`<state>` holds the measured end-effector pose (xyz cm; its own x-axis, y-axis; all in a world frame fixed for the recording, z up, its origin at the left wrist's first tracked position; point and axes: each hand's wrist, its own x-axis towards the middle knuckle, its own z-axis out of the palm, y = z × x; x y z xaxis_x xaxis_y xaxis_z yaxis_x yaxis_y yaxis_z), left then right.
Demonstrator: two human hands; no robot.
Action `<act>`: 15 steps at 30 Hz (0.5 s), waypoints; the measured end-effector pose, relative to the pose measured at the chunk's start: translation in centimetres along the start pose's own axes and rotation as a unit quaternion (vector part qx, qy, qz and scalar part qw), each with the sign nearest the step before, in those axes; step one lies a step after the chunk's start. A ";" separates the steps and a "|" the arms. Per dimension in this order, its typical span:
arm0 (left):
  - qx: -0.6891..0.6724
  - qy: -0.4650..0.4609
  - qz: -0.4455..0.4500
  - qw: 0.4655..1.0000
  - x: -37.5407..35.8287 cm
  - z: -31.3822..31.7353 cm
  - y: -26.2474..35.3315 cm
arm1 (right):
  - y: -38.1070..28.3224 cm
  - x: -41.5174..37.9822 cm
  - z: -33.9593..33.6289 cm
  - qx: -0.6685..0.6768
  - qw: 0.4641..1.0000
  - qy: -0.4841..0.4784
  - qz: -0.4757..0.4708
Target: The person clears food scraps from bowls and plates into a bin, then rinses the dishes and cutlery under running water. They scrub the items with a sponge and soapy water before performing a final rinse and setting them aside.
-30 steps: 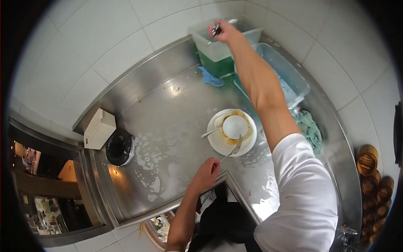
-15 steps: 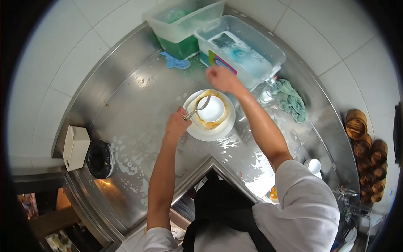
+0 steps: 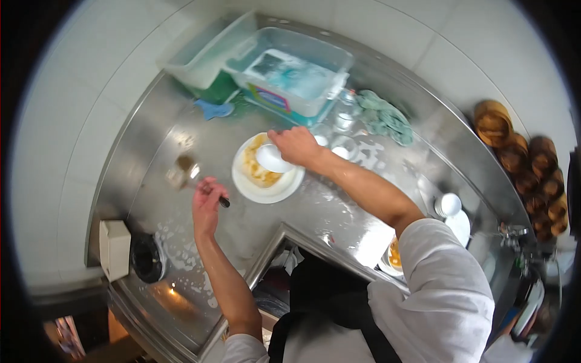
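Observation:
My right hand (image 3: pixel 295 145) grips the edge of a small white bowl (image 3: pixel 272 159), which is tilted over a white plate (image 3: pixel 269 195). Orange-yellow food remains are smeared on the plate around the bowl. Left of the plate, my left hand (image 3: pixel 210 195) has its fingers closed round a utensil (image 3: pixel 224 202) with a dark end poking out below. Motion blur smears the utensil's other end, so I cannot tell its kind.
Behind the plate stand a tub of soapy water (image 3: pixel 290 115) and a tub of green liquid (image 3: pixel 221 91). A blue cloth (image 3: pixel 213 109), a green cloth (image 3: pixel 387 118) and glasses (image 3: pixel 345 112) lie nearby. Stacked white bowls (image 3: pixel 448 206) and another food-smeared dish (image 3: pixel 394 254) are at right.
My right hand has come down from near the tubs and taken hold of the bowl, now tilted. The left hand has moved left, off the plate's edge. The view has shifted.

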<state>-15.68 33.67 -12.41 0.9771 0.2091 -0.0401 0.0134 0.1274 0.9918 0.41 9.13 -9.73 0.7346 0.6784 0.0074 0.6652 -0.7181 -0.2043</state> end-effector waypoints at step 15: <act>0.116 -0.440 -0.285 0.844 -15.1 38.0 -4.6 | 34.2 -76.4 8.3 0.221 0.623 -0.069 0.747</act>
<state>-22.48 -6.91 -11.71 0.5760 -0.6349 -0.5149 0.4767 -0.2508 0.8425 -34.04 -65.97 -25.45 0.4517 -0.6675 -0.5920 -0.8715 -0.4722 -0.1327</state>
